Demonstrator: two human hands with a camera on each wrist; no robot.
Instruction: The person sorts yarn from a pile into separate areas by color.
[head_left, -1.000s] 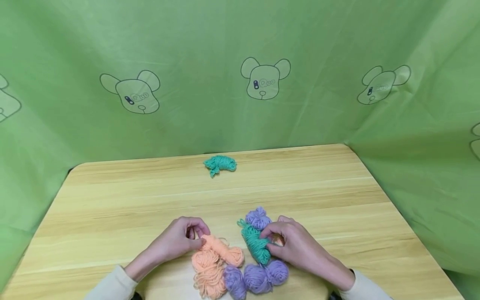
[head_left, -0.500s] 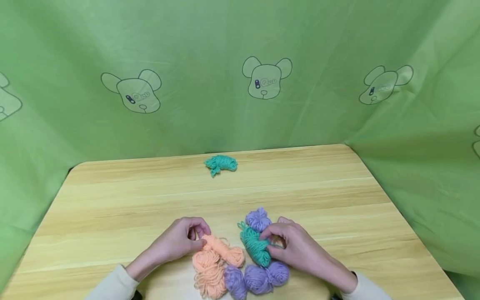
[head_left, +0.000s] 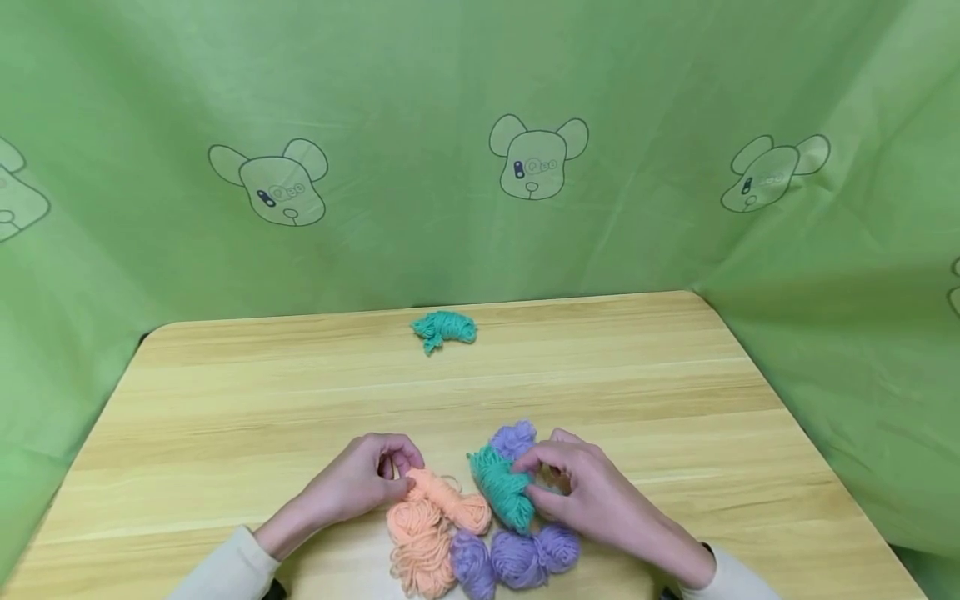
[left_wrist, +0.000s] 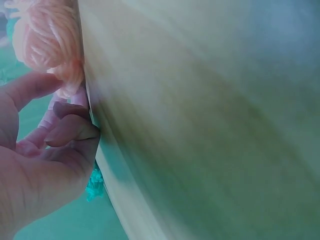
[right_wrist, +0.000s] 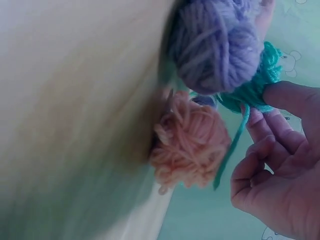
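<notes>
- Head view: one teal skein (head_left: pixel 444 328) already lies alone at the counter's (head_left: pixel 225 400) far edge. Your right hand (head_left: pixel 581 487) pinches a second teal skein (head_left: pixel 498 489), its end tilted off the pile, so that move looks only begun. Your left hand (head_left: pixel 358 482) curls on the peach yarn (head_left: pixel 435 521), which sits with the lilac yarn (head_left: pixel 525 554) in a near clump, apparently unsorted.
- Left wrist view: blurred pale wood grain; your curled fingers (left_wrist: pixel 70 131) lie beside fuzzy peach strands (left_wrist: pixel 47 37).
- Right wrist view: soft, loosely wound bundles, the lilac one (right_wrist: pixel 215 42) rounded, the peach one (right_wrist: pixel 190 142) frayed; a teal strand (right_wrist: pixel 231 147) dangles by your fingertips (right_wrist: pixel 285 97).
</notes>
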